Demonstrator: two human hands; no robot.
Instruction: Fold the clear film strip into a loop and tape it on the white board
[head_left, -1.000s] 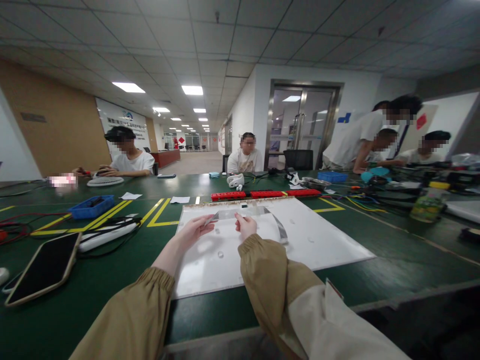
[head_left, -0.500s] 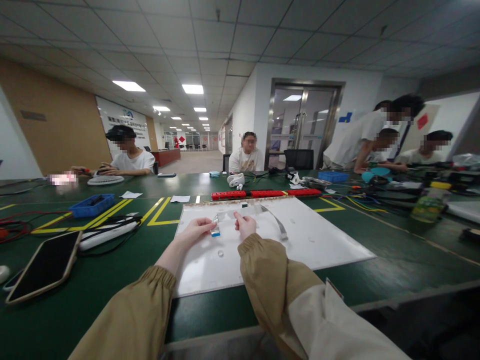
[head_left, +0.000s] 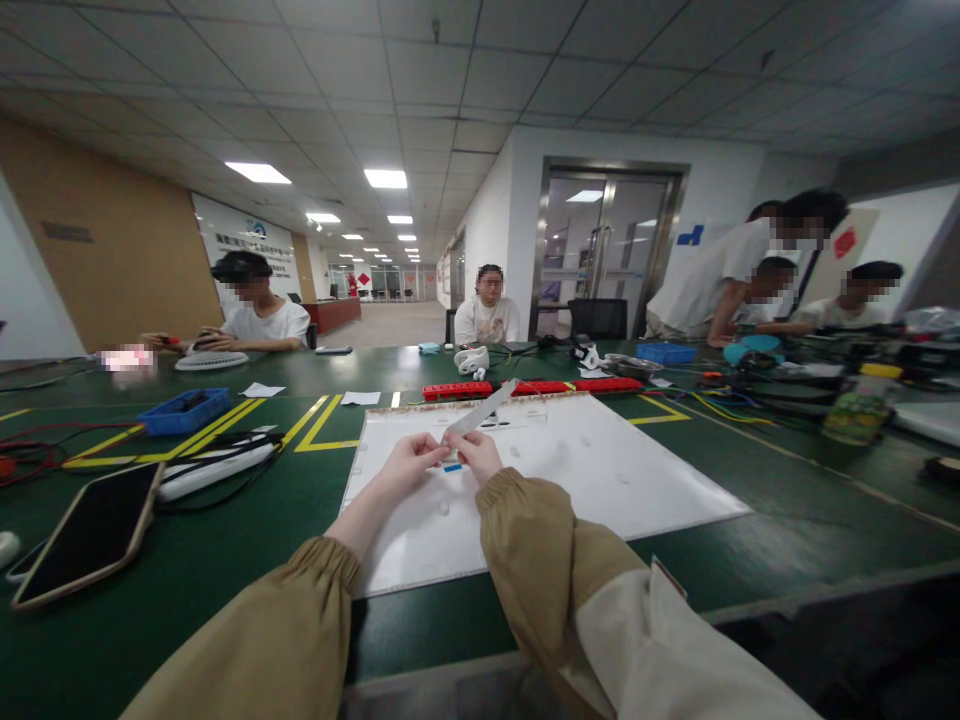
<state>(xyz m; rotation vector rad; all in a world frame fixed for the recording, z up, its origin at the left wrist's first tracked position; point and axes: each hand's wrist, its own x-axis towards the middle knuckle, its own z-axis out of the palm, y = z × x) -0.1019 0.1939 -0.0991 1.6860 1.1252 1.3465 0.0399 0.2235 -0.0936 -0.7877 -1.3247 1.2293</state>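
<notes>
A grey flat ribbon cable point(head_left: 481, 412) rises to the upper right from between my hands. My left hand point(head_left: 409, 465) pinches it near one end, thumb and forefinger pressed together. My right hand point(head_left: 481, 458) is closed on the cable just beside the left one, fingertips almost touching. A blue tab point(head_left: 452, 468) shows below the fingertips. Both hands are over a large white panel point(head_left: 600, 490) that lies flat on the table. A small pale ring-like piece point(head_left: 443, 508) rests on the panel below my hands.
Red strips point(head_left: 457, 390) line the panel's far edge. On the green table point(head_left: 300, 520) at left are a phone point(head_left: 90, 530), a white power strip point(head_left: 221, 465) with cables and a blue tray point(head_left: 184, 410). A bottle point(head_left: 862, 405) stands at right. Several people sit or lean around the table.
My right hand has moved left and down to meet my left hand. The cable, earlier curving down to the right over the panel, now sticks up toward the far right.
</notes>
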